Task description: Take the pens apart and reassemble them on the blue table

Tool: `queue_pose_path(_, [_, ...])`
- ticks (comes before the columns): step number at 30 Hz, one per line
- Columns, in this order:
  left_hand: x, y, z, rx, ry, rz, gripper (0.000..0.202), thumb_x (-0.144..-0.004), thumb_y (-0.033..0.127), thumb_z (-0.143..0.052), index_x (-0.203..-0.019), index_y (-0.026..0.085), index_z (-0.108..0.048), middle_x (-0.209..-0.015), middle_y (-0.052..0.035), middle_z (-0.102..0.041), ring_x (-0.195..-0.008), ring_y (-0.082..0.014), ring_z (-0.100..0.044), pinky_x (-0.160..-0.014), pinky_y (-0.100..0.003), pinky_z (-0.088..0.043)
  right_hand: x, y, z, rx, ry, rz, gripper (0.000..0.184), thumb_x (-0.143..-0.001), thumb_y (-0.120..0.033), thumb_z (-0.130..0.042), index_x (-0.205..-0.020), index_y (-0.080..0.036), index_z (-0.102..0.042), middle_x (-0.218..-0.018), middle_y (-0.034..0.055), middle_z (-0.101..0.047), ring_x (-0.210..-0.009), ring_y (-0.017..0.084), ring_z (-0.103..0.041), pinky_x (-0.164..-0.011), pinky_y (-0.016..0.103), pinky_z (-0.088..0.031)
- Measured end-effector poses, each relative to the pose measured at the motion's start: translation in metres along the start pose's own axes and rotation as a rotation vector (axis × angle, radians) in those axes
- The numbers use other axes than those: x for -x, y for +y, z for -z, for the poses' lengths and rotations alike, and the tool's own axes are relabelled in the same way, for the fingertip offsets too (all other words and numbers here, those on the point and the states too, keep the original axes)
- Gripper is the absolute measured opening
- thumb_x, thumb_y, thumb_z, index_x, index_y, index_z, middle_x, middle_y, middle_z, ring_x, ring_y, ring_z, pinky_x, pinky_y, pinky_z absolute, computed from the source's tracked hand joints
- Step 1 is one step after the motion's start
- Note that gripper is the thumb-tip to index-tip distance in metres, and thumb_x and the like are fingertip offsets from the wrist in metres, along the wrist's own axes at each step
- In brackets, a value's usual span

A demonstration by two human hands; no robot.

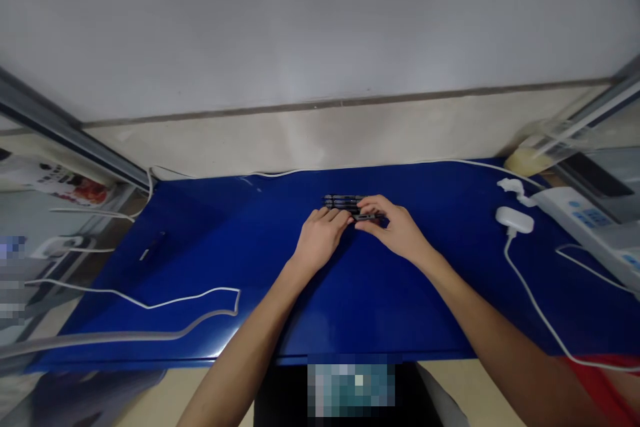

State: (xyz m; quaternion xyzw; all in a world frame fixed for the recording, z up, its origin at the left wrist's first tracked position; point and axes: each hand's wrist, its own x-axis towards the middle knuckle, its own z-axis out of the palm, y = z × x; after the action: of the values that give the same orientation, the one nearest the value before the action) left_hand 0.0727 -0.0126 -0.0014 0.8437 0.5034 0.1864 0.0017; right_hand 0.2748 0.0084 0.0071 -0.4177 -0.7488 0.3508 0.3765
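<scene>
Several dark pens (pixel 343 199) lie side by side in a tight row on the blue table (pixel 415 310), near its middle. My left hand (pixel 323 233) rests at the near left of the row, its bent fingers closed around the left end of the nearest pen. My right hand (pixel 397 230) pinches that nearest pen (pixel 369 217) between thumb and fingers at its right part. The fingers hide portions of the row, so the pens' full length does not show.
A white power strip (pixel 590 220) and a white charger (pixel 515 220) with its cable sit on the right. Another dark pen-like object (pixel 153 248) lies at the left. White cables (pixel 190 298) cross the left front. A pale wall (pixel 310 140) borders the back.
</scene>
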Motion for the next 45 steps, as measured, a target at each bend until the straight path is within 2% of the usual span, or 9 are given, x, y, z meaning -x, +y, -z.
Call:
queue_pose_path(3, [0.001,0.002,0.000,0.012,-0.028,-0.001,0.033,-0.107,0.035,-0.030,-0.113,0.025,-0.060,-0.096,-0.0014,-0.070,-0.082,-0.0170,-0.061,-0.075,-0.032,-0.038,0.000,0.000,0.000,-0.044,-0.026,-0.076,0.024,-0.099,-0.039,-0.051,-0.095,-0.022,-0.068,-0.069,-0.0002,-0.067,-0.062,0.015,-0.065,-0.064,0.030,-0.054])
queue_pose_path(10, [0.002,0.000,-0.001,-0.035,-0.027,-0.037,0.027,-0.106,0.027,-0.033,-0.115,0.021,-0.058,-0.100,-0.0056,-0.068,-0.092,-0.0201,-0.062,-0.078,-0.033,-0.042,-0.002,-0.002,0.003,-0.006,-0.036,0.047,0.020,-0.089,-0.034,-0.067,-0.107,-0.025,-0.070,-0.108,0.0051,-0.074,-0.098,0.022,-0.070,-0.089,0.038,-0.055])
queue_pose_path(15, [0.001,0.003,0.004,0.032,-0.058,-0.042,0.031,-0.107,0.036,-0.030,-0.113,0.022,-0.058,-0.097,-0.0036,-0.068,-0.088,-0.0176,-0.064,-0.077,-0.030,-0.045,0.000,-0.003,0.001,0.004,-0.049,-0.058,0.023,-0.099,-0.036,-0.052,-0.099,-0.022,-0.071,-0.075,0.0015,-0.072,-0.070,0.017,-0.069,-0.071,0.032,-0.056])
queue_pose_path(21, [0.001,0.001,0.007,0.161,-0.122,0.047,0.033,-0.105,0.044,-0.032,-0.119,0.026,-0.056,-0.104,-0.0017,-0.071,-0.087,-0.0167,-0.068,-0.064,-0.024,-0.046,0.000,0.000,0.001,0.046,-0.019,0.103,0.024,-0.092,-0.031,-0.064,-0.115,-0.027,-0.070,-0.116,0.0060,-0.073,-0.108,0.023,-0.068,-0.096,0.040,-0.054])
queue_pose_path(26, [0.002,-0.002,0.005,0.164,-0.120,0.030,0.032,-0.105,0.044,-0.034,-0.118,0.026,-0.058,-0.103,-0.0019,-0.072,-0.087,-0.0164,-0.069,-0.066,-0.023,-0.048,0.000,0.003,0.004,-0.005,-0.077,-0.054,0.028,-0.100,-0.035,-0.050,-0.114,-0.023,-0.071,-0.080,0.0028,-0.075,-0.075,0.019,-0.072,-0.073,0.034,-0.058])
queue_pose_path(31, [0.001,-0.004,0.005,0.166,-0.130,0.050,0.032,-0.105,0.044,-0.034,-0.117,0.026,-0.058,-0.107,-0.0010,-0.072,-0.087,-0.0174,-0.070,-0.064,-0.024,-0.047,-0.001,0.001,0.006,0.021,-0.050,0.049,0.034,-0.092,-0.029,-0.064,-0.126,-0.029,-0.067,-0.114,0.0048,-0.073,-0.104,0.022,-0.070,-0.095,0.039,-0.054])
queue_pose_path(37, [0.001,-0.001,0.004,0.163,-0.120,0.001,0.035,-0.106,0.042,-0.032,-0.111,0.024,-0.062,-0.105,-0.0015,-0.072,-0.090,-0.0173,-0.070,-0.070,-0.025,-0.048,-0.001,0.000,0.003,0.040,-0.074,-0.064,0.028,-0.098,-0.034,-0.055,-0.119,-0.025,-0.070,-0.082,0.0017,-0.075,-0.076,0.019,-0.072,-0.077,0.034,-0.058])
queue_pose_path(41, [0.000,-0.002,0.003,0.207,-0.142,0.065,0.033,-0.106,0.039,-0.034,-0.110,0.024,-0.063,-0.107,-0.0010,-0.073,-0.090,-0.0188,-0.070,-0.069,-0.026,-0.049,-0.001,0.000,0.005,0.066,-0.026,0.052,0.030,-0.094,-0.027,-0.061,-0.123,-0.029,-0.068,-0.100,0.0022,-0.075,-0.094,0.021,-0.071,-0.093,0.039,-0.054])
queue_pose_path(45, [-0.001,-0.008,0.001,0.309,-0.117,0.076,0.031,-0.106,0.036,-0.035,-0.111,0.024,-0.063,-0.111,-0.0023,-0.072,-0.097,-0.0196,-0.069,-0.079,-0.028,-0.050,-0.001,-0.002,0.009,0.123,-0.012,0.181,0.024,-0.094,-0.025,-0.061,-0.115,-0.029,-0.072,-0.111,0.0051,-0.072,-0.107,0.024,-0.065,-0.097,0.043,-0.051])
